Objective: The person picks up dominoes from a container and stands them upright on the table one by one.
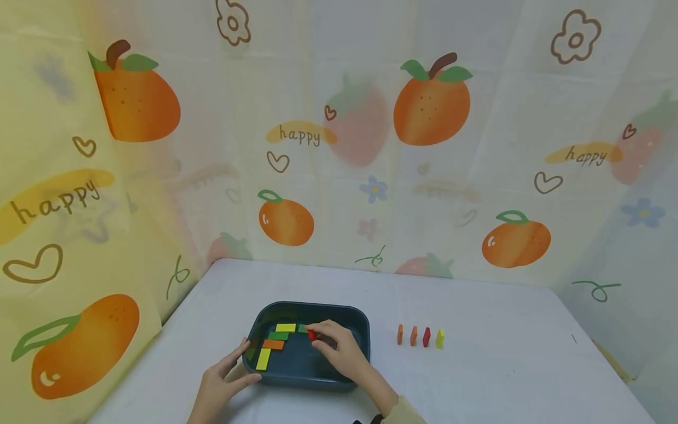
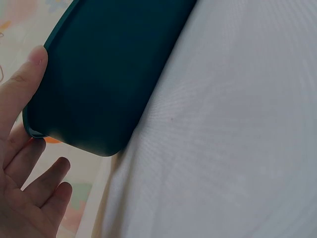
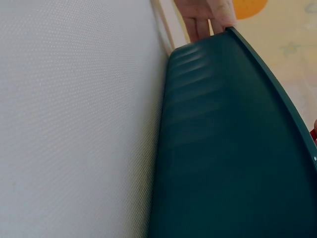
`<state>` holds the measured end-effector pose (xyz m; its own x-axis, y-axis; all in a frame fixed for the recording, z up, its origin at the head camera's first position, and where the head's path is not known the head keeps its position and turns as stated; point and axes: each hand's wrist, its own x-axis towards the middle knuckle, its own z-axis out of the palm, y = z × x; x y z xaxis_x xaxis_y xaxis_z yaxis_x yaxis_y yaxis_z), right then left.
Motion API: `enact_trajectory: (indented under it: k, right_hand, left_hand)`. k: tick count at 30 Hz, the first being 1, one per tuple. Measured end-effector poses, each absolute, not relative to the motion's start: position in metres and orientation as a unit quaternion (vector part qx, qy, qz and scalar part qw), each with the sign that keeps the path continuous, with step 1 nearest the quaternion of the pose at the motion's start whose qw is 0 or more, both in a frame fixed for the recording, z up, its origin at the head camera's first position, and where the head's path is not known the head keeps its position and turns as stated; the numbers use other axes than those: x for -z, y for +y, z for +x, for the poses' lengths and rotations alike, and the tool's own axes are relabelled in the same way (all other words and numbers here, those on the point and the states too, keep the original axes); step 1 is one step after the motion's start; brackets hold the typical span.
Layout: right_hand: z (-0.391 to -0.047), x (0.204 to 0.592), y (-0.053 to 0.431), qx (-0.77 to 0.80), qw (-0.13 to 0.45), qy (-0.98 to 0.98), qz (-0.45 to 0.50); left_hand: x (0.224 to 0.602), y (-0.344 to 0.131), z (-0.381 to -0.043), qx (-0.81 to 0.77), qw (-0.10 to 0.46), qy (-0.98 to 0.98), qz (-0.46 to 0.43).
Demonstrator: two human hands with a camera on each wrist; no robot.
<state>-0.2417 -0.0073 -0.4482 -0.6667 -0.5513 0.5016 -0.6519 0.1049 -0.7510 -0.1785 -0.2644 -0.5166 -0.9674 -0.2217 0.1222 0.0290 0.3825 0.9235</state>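
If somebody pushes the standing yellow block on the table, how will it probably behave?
The standing yellow block would probably tip easily, since it stands upright on a narrow base. It seems unlikely to roll, given its flat, straight-edged shape. Being small and thin, it is probably light.

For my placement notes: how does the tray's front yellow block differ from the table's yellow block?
The front yellow block lies flat; the table's yellow block stands upright. The front block is inside the tray, the table's block outside it on the white table. The front block neighbours an orange block, the table's block a red block. Both are yellow.
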Motion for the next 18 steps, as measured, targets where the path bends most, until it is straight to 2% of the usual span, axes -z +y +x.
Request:
enact_trajectory:
  k: [18]
  right_hand:
    - [-0.2412, 0.4481, 0.0008, -0.555, 0.054, -0.735, 0.386]
  left_hand:
    - [0.5152, -0.2644, -0.1789, 0.551, 0.103, -0.825, 0.068]
